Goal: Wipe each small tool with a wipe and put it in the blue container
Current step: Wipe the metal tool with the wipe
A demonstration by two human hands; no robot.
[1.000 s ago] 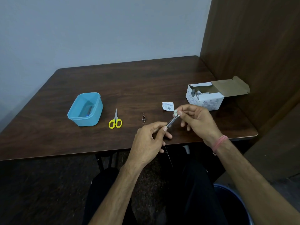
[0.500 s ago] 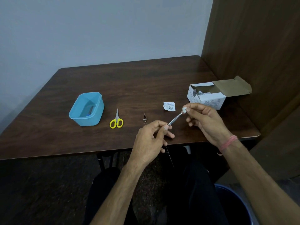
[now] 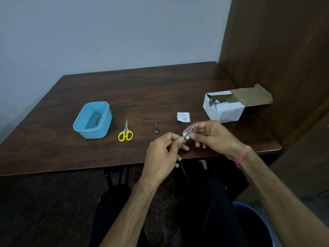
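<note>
Slim metal tool [image 3: 190, 130] held above the desk [image 3: 142, 90] near edge, lower end pinched by left hand [image 3: 162, 154] fingers [image 3: 180, 139], small white wipe [image 3: 187, 137] pinched around its shaft by right hand [image 3: 213, 136], blue container [image 3: 105, 120] well apart at left, past the yellow-handled scissors [image 3: 125, 132]

So the right hand [image 3: 213, 136] is back down the metal tool [image 3: 190, 130] now. Half a second ago its wipe [image 3: 187, 137] sat pinched at the far tip; now it's at the near end, right beside the left hand [image 3: 163, 150] fingertips, and the tip pokes out bare.
</note>
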